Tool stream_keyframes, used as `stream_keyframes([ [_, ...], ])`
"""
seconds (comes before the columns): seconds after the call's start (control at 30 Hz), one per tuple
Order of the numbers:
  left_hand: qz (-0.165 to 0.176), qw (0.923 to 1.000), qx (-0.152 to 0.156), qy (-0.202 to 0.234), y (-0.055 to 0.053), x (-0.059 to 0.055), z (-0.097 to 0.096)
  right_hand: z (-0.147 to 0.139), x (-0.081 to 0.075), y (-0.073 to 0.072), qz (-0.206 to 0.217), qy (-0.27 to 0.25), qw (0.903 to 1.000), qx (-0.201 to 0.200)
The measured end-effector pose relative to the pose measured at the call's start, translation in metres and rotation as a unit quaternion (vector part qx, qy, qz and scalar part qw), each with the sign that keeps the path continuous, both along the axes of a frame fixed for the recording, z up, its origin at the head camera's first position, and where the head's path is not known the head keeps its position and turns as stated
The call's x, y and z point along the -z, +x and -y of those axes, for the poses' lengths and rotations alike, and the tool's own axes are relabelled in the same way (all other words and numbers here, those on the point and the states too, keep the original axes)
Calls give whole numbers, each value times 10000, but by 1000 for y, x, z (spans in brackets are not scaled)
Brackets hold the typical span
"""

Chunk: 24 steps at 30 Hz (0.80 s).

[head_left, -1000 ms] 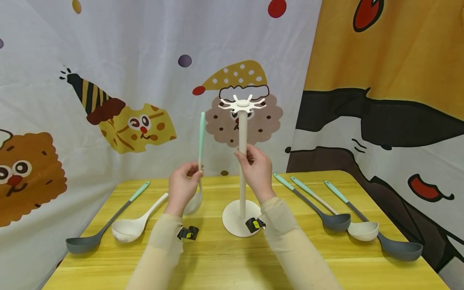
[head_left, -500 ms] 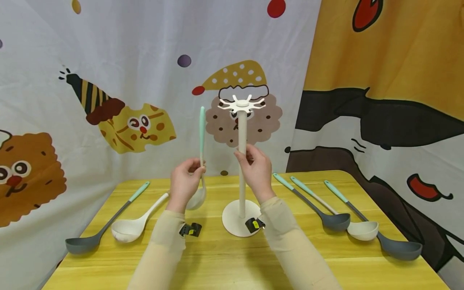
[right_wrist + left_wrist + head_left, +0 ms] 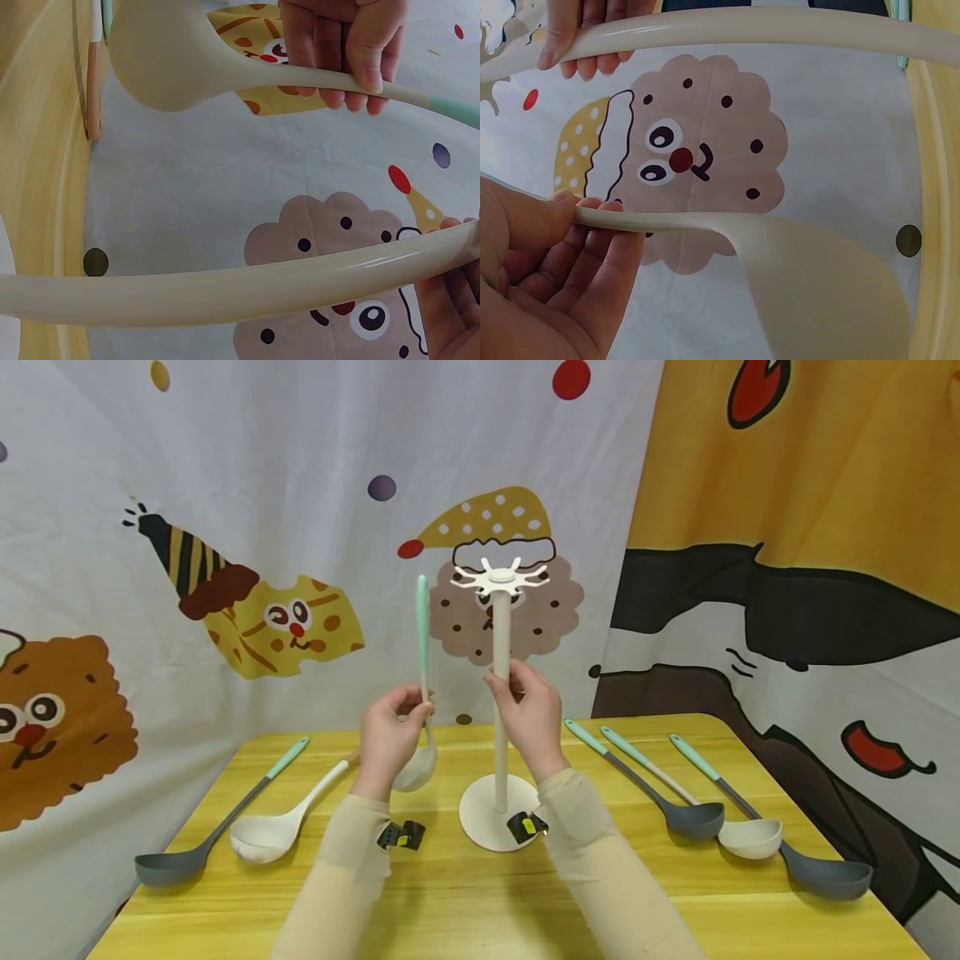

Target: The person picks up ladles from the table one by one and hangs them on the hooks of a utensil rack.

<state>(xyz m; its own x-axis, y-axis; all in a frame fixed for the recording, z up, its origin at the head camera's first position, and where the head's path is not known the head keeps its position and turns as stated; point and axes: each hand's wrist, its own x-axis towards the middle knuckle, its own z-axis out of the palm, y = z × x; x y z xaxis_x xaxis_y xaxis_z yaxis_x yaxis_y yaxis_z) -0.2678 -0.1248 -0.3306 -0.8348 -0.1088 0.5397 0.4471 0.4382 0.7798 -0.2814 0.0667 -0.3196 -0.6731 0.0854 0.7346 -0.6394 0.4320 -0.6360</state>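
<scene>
Between thumb and fingers, my left hand (image 3: 392,737) pinches the cream shaft of a ladle (image 3: 169,56) with a mint-green handle. The ladle stands nearly upright, handle up, its bowl hanging over the table behind the wrist. My right hand (image 3: 529,714) grips the post of a cream utensil stand (image 3: 502,635) about halfway up. A ring of hook arms (image 3: 501,578) crowns that post, and a round base (image 3: 480,814) sits on the table. The ladle's handle tip is level with the hooks, to their left and apart from them.
On the wooden table (image 3: 450,902), a grey ladle (image 3: 176,867) and a white ladle (image 3: 266,835) lie at the left. At the right lie two grey ladles, one nearer the middle (image 3: 693,820) and one outermost (image 3: 828,874), with a cream ladle (image 3: 752,839) between them. A cartoon-printed curtain (image 3: 300,443) hangs behind.
My left hand has moved right and slightly up with the ladle, bringing it closer to the stand. The right hand and the stand have stayed in place.
</scene>
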Motion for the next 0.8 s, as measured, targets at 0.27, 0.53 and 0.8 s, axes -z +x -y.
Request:
stream_keyframes([
  [0.27,27,9999,100,110,-2,-3,-4,0,-1,1,-35,-8,10000,-7],
  [0.53,73,9995,170,261,-2,-6,-7,0,-1,1,20,-13,10000,7],
  [0.8,38,9994,186,287,-2,-11,-11,1,-1,1,21,-33,10000,16],
])
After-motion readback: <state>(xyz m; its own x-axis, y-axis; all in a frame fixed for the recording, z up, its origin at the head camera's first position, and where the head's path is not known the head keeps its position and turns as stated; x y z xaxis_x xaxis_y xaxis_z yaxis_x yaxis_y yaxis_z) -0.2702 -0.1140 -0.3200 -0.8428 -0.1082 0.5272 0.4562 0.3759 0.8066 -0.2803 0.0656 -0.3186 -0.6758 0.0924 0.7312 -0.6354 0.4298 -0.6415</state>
